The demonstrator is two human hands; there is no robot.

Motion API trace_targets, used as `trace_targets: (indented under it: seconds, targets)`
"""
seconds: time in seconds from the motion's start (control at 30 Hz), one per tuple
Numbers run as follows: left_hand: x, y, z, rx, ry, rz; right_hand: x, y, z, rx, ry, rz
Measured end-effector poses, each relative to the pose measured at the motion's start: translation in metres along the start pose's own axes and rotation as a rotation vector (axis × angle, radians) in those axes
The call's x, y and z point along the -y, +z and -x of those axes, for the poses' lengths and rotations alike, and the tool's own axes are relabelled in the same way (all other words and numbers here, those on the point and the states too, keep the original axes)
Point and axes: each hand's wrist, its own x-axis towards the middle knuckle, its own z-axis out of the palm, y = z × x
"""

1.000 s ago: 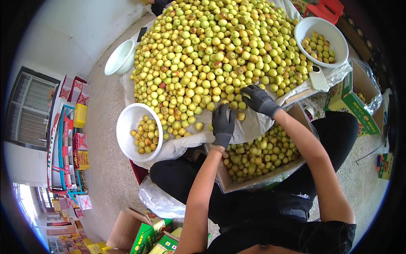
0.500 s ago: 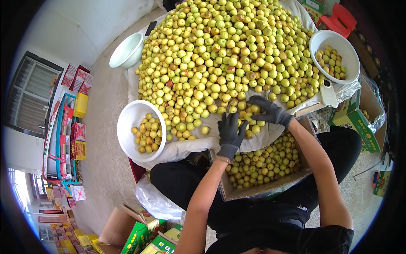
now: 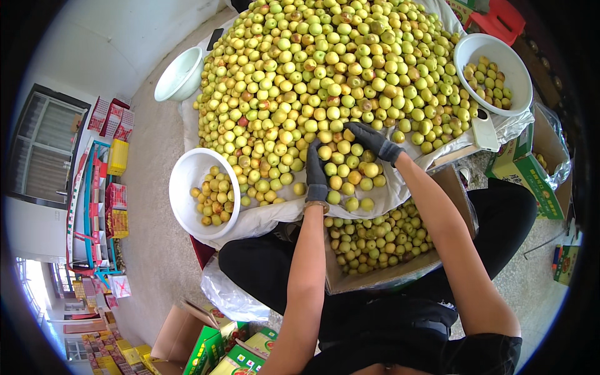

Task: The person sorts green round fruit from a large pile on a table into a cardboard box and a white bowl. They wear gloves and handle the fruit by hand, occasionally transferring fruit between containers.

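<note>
A large heap of round yellow-green jujubes point(image 3: 275, 94), some blotched brown, covers a white cloth point(image 3: 275, 211) before me. Both my hands wear dark grey gloves. My left hand point(image 3: 317, 172) stands on edge at the heap's near side, fingers stretched forward, palm towards the right. Across from it, my right hand point(image 3: 377, 144) reaches in with its fingers extended to the left, over the far side of a small cluster of jujubes point(image 3: 350, 169). The cluster lies between the two hands; neither is closed round a fruit. Below them, an open cardboard box point(image 3: 390, 282) between my legs holds many more jujubes.
White basins with some jujubes stand at the left point(image 3: 181, 212) and right point(image 3: 464, 59); a pale basin point(image 3: 164, 84) is farther left. A phone point(image 3: 484, 132) lies at the cloth's right edge. Green cartons point(image 3: 544, 187) flank me, and a red chair point(image 3: 503, 22) is at back right.
Both hands have moved forward and left into the heap. Jujubes between them have been spread towards the cloth's near edge, above the box. The view has shifted slightly.
</note>
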Motion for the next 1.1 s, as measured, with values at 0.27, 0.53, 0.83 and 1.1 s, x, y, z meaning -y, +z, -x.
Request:
trace_targets:
  seconds: [0.27,0.53,0.83,1.1]
  targets:
    - [0.003,0.011,0.030,0.332,-0.192,0.261,0.008,0.006,0.038,0.227,-0.060,-0.088]
    - [0.040,0.041,0.139,0.234,-0.127,-0.081,0.009,-0.012,0.144,0.243,-0.247,0.366]
    - [0.040,0.027,0.130,-0.198,-1.009,0.420,-0.092,0.044,0.252,0.704,-0.833,1.265]
    - [-0.052,0.009,0.084,-0.018,-0.826,0.630,-0.127,0.078,0.202,0.545,-0.676,1.152]
